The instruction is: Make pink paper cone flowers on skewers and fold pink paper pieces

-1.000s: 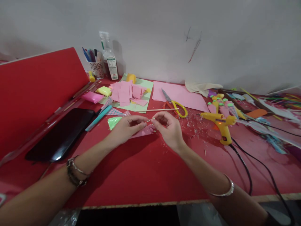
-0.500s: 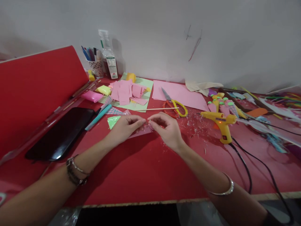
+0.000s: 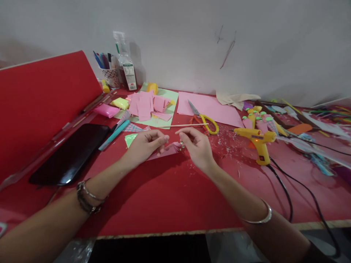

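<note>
My left hand (image 3: 146, 144) and my right hand (image 3: 196, 146) meet over the red table (image 3: 164, 197), fingers curled. Between them lies a folded pink paper piece (image 3: 167, 149). The left hand's fingers pinch near its upper edge. My right hand's thumb and fingers pinch at its right tip, where a tiny green bit shows. A thin wooden stick (image 3: 182, 126) lies just beyond the hands. A small green paper triangle (image 3: 129, 139) sits to the left of my left hand.
Yellow-handled scissors (image 3: 204, 120) rest on a pink sheet (image 3: 208, 109). A yellow glue gun (image 3: 257, 142) with black cord stands at the right, paper cones (image 3: 259, 122) behind it. Cut pink squares (image 3: 146, 104), pen cup (image 3: 109, 75), bottle (image 3: 126, 65), black phone (image 3: 71, 153) lie left.
My hands have drawn slightly apart and my right hand has shifted a little to the right along the pink piece. The view has tilted a bit downward.
</note>
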The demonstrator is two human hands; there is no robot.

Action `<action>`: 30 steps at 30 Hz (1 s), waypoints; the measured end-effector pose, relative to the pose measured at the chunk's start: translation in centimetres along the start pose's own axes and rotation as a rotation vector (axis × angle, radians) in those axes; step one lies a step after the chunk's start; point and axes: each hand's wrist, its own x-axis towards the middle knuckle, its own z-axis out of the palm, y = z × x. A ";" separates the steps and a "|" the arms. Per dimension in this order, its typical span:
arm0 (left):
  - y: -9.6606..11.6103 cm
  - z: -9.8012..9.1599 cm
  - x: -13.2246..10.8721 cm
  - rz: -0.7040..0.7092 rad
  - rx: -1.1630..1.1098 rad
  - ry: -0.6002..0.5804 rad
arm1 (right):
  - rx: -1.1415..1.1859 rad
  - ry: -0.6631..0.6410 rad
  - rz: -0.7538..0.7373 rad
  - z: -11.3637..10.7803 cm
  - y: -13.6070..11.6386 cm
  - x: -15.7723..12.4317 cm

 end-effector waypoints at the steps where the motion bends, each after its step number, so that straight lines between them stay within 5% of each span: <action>1: 0.0 0.0 -0.1 0.009 0.007 0.014 | -0.002 -0.001 0.001 0.0 0.0 0.0; 16: -0.4 0.0 0.1 0.045 0.009 0.074 | 0.013 0.012 0.001 0.0 -0.1 0.0; 22: -0.1 -0.1 0.1 0.015 0.023 -0.038 | 0.025 -0.014 0.017 -0.1 -0.1 -0.1; 30: -0.8 -0.1 0.4 -0.011 0.040 0.057 | 0.110 -0.045 0.073 0.1 0.1 -0.1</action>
